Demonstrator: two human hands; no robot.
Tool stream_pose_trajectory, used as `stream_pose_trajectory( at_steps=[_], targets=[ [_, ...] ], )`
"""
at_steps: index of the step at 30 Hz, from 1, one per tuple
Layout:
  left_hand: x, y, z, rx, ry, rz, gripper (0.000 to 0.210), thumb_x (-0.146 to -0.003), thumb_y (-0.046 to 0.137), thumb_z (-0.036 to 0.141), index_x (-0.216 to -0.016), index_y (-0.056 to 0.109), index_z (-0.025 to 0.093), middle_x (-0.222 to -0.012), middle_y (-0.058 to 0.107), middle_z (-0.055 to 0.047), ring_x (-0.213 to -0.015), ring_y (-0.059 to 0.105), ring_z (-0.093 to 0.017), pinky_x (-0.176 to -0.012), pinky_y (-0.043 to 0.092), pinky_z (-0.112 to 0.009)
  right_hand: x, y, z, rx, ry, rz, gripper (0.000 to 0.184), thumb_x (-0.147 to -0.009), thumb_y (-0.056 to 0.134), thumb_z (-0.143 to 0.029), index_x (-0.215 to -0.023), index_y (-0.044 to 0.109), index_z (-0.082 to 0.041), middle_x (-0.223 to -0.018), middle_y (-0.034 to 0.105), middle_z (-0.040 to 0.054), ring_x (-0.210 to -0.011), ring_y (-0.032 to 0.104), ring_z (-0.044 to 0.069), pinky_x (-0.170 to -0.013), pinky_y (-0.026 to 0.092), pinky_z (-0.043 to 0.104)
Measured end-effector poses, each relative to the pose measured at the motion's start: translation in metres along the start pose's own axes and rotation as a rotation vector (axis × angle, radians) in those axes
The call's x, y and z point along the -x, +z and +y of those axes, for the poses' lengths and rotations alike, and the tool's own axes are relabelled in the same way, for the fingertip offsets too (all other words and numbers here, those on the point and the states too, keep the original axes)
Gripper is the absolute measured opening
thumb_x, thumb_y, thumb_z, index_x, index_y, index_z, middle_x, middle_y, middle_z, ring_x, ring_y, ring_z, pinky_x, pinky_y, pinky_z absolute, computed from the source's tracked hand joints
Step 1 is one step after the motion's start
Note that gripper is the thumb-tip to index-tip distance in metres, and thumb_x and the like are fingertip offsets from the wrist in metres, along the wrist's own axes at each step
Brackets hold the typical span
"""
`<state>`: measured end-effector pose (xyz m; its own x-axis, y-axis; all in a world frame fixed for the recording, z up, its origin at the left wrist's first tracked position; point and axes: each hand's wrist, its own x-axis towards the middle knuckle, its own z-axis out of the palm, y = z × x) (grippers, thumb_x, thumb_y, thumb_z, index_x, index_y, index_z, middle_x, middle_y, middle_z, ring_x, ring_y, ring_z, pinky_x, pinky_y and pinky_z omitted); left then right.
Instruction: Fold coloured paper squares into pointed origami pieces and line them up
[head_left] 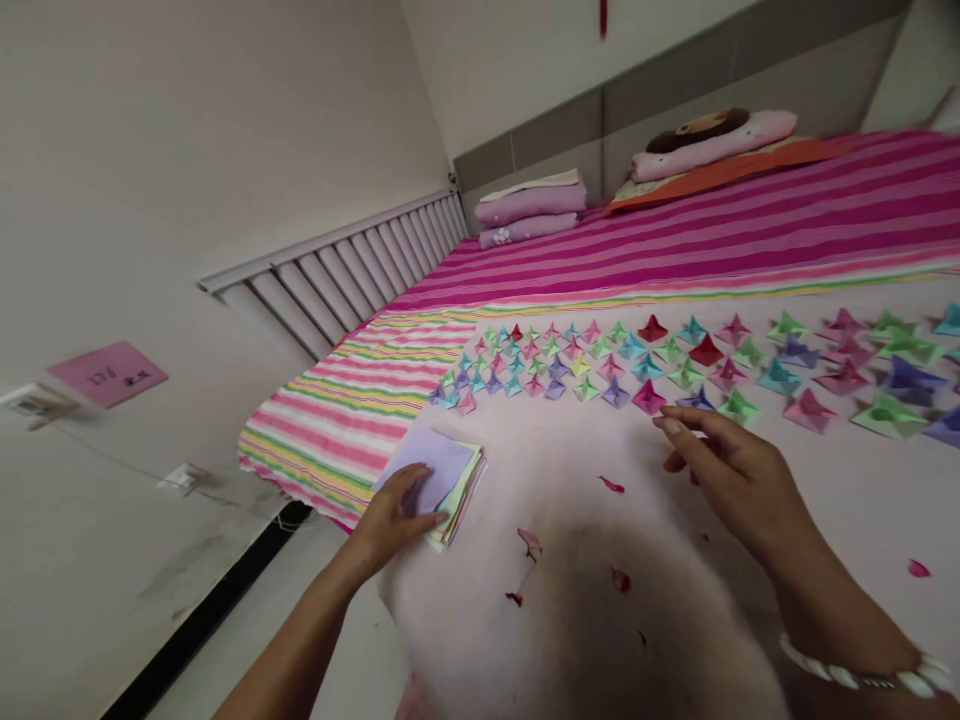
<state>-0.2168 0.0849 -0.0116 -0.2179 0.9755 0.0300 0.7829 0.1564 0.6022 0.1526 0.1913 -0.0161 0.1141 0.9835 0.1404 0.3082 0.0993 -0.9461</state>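
My left hand (pixel 397 515) lies on a stack of square coloured paper sheets (pixel 463 500), thumb and fingers apart. A lilac sheet (pixel 442 465) is on top, shifted to the left over green and other colours. My right hand (pixel 724 475) hovers above the white cloth, fingers loosely curved and nothing visible in them. Its fingertips are close beside a magenta folded paper piece (pixel 649 397); whether they touch it I cannot tell. That piece stands at the near edge of several rows of small folded paper pieces in many colours, such as a green one (pixel 739 405).
Dark red petals (pixel 621 579) are scattered on the white cloth (pixel 570 450). Striped bedding (pixel 337 400) covers the bed, with a white railing (pixel 337 270) at left. Folded bedding (pixel 532 208) and pillows (pixel 712 145) lie by the headboard. A pink card (pixel 109 373) is on the wall.
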Motion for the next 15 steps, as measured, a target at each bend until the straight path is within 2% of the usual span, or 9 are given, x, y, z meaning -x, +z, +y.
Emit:
stream_pose_trajectory(
  at_steps=[5, 8, 12, 14, 15],
  targets=[
    [0.001, 0.002, 0.009, -0.068, -0.057, -0.022, 0.058, -0.072, 0.068, 0.037, -0.126, 0.062, 0.017, -0.123, 0.067, -0.011, -0.104, 0.065, -0.027, -0.09, 0.051, -0.039, 0.002, 0.003, 0.0, 0.003, -0.041, -0.023, 0.046, -0.08, 0.055, -0.055, -0.104, 0.07, -0.02, -0.058, 0.063, 0.0025, -0.06, 0.061, 0.023, -0.058, 0.044, 0.036],
    [0.0, 0.003, 0.011, -0.068, -0.057, 0.012, 0.051, -0.071, 0.064, 0.031, -0.121, 0.066, 0.017, -0.111, 0.073, -0.008, -0.09, 0.068, -0.024, -0.081, 0.053, -0.034, 0.001, 0.003, 0.002, 0.001, -0.052, -0.035, 0.046, -0.08, 0.055, -0.055, -0.105, 0.07, -0.019, -0.058, 0.063, 0.002, -0.061, 0.06, 0.023, -0.059, 0.044, 0.036],
    [-0.006, -0.008, 0.014, -0.089, -0.079, 0.129, 0.038, -0.076, 0.054, 0.032, -0.106, 0.072, 0.017, -0.088, 0.077, -0.005, -0.07, 0.066, -0.022, -0.067, 0.052, -0.033, 0.001, 0.002, 0.003, -0.008, -0.028, -0.047, 0.047, -0.081, 0.054, -0.055, -0.107, 0.069, -0.019, -0.059, 0.062, 0.002, -0.062, 0.059, 0.022, -0.062, 0.045, 0.036],
    [-0.01, -0.019, 0.023, -0.086, -0.086, 0.234, 0.038, -0.079, 0.051, 0.034, -0.104, 0.072, 0.014, -0.082, 0.076, -0.006, -0.074, 0.067, -0.025, -0.069, 0.052, -0.034, 0.002, 0.002, 0.003, -0.007, -0.024, -0.049, 0.047, -0.081, 0.054, -0.055, -0.108, 0.069, -0.019, -0.059, 0.062, 0.0018, -0.062, 0.059, 0.022, -0.062, 0.045, 0.036],
    [-0.012, -0.023, 0.031, -0.072, -0.078, 0.321, 0.038, -0.081, 0.051, 0.036, -0.104, 0.071, 0.014, -0.089, 0.076, -0.007, -0.083, 0.067, -0.025, -0.074, 0.052, -0.034, 0.002, 0.002, 0.003, -0.01, -0.028, -0.047, 0.047, -0.081, 0.054, -0.055, -0.109, 0.069, -0.019, -0.059, 0.062, 0.0017, -0.062, 0.059, 0.022, -0.062, 0.045, 0.036]
  ],
)
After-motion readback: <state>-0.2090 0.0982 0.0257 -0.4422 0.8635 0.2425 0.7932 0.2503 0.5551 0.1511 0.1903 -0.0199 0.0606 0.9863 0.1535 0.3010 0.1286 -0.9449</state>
